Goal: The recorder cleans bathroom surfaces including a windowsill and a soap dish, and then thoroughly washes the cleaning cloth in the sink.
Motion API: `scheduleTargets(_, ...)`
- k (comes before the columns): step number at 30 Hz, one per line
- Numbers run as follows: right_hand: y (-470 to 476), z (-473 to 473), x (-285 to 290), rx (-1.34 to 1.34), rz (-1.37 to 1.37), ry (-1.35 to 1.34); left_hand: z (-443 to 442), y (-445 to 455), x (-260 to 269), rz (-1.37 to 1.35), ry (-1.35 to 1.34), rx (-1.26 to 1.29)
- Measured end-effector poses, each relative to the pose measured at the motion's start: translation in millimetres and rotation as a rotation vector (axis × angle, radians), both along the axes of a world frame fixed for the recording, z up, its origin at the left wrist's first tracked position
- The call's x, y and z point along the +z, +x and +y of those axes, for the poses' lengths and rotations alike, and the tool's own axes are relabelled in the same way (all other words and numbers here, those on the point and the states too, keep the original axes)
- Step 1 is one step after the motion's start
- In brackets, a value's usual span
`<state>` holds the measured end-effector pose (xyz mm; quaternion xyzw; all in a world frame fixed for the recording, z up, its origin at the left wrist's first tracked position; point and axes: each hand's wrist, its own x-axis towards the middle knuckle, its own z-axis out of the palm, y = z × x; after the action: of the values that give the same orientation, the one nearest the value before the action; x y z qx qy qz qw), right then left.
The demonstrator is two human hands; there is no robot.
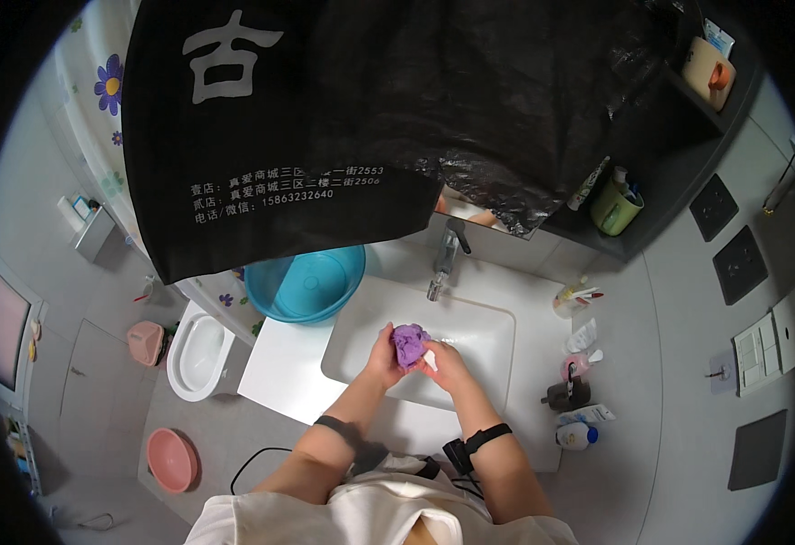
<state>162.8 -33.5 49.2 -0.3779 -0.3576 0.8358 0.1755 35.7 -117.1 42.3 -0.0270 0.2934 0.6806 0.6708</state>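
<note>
Over the white washbasin (472, 327), a crumpled purple cloth (409, 344) lies between my two hands. My left hand (385, 357) grips it from the left side. A small white object (430, 360), perhaps soap, is pinched by my right hand (443, 364) against the cloth's lower right. Some fingertips are hidden under the cloth. The chrome faucet (446, 255) stands behind the basin, above my hands in the picture. Shiny drops or foam show on the basin just right of the cloth.
A blue plastic basin (309, 286) sits at the counter's left. Bottles, tubes and a cup of brushes (574, 298) line its right edge. A black plastic bag (343, 122) with writing hangs over the upper view, covering most of the mirror. A toilet (200, 354) and pink basin (172, 460) are at left.
</note>
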Motion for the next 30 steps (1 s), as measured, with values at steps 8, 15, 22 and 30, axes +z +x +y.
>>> scheduleTargets(8, 8, 18, -13, -0.074, 0.022, -0.103, -17, 5, 5, -0.039, -0.039, 0.089)
scheduleTargets(15, 21, 29, -52, 0.53, -0.742, 0.308, -25, 5, 22, 0.14, -0.201, 0.08)
scheduleTargets(22, 38, 55, -113, 0.273, -0.503, 0.419, -31, 4, 48, 0.176, 0.01, -0.011)
scheduleTargets(30, -113, -118, 47, 0.508, -0.279, 0.341, -206, -89, 104, 0.157, 0.315, 0.255)
